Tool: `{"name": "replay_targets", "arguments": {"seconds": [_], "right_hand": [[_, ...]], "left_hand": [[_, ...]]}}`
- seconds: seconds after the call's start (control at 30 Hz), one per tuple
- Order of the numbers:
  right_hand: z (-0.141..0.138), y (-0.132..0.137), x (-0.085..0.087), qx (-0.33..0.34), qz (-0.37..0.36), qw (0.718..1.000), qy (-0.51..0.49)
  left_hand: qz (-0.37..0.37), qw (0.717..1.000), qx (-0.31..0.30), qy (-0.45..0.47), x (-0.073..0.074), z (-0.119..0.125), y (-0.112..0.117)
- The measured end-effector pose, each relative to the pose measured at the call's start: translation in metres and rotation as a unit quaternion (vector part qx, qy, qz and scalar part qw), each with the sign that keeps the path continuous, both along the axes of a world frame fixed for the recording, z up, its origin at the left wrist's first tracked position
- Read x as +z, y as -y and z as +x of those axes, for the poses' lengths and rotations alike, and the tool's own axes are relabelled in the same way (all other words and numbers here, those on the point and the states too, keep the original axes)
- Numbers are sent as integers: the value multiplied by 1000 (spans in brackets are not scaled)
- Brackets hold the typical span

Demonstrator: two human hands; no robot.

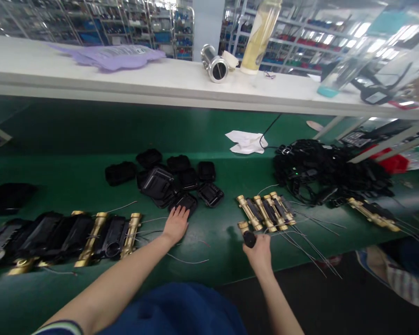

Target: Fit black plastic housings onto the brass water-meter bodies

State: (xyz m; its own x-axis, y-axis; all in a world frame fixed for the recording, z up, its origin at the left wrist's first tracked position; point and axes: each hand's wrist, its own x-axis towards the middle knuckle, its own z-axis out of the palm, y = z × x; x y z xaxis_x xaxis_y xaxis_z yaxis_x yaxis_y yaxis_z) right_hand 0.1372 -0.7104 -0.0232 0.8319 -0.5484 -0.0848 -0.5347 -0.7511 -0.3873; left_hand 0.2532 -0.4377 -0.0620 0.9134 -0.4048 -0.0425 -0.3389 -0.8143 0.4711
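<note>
My left hand [176,225] lies palm down with fingers stretched out, its fingertips on the near edge of a black plastic cover [185,200]. That cover belongs to a loose pile of black plastic covers [158,182]. In my right hand [260,251] is a brass pipe fitting [243,226] with a black part on it, gripped near its lower end; the fingers partly hide it. Just beyond that hand, several brass pipe fittings [264,210] with dark modules and thin wires lie side by side on the green bench [216,251].
Brass fittings with black housings [80,235] line the left of the bench. A heap of black cables [321,170] lies at the right, near another brass fitting [373,215]. A white shelf [181,86] spans the back, holding a bottle [260,39]. Another person's striped sleeve [405,284] shows at right.
</note>
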Motion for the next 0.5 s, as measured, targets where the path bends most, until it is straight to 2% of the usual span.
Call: {"name": "replay_targets", "arguments": {"seconds": [0.17,0.27,0.33,0.37,0.4,0.5], "right_hand": [[-2,-54,-9,-21,2,999,-31],[1,-70,-8,-19,26,997,-65],[3,-73,-6,7,65,994,-85],[4,-72,-5,23,85,992,-89],[4,-70,-4,37,99,990,-89],[4,-59,-6,50,121,989,-75]], "left_hand": [[-92,995,33,-31,14,6,-6],[-165,981,60,-81,31,2,-19],[-244,957,84,-131,44,-7,-30],[-306,930,108,-172,50,-14,-35],[-377,889,137,-222,57,-22,-41],[-556,714,229,-358,74,-47,-56]]}}
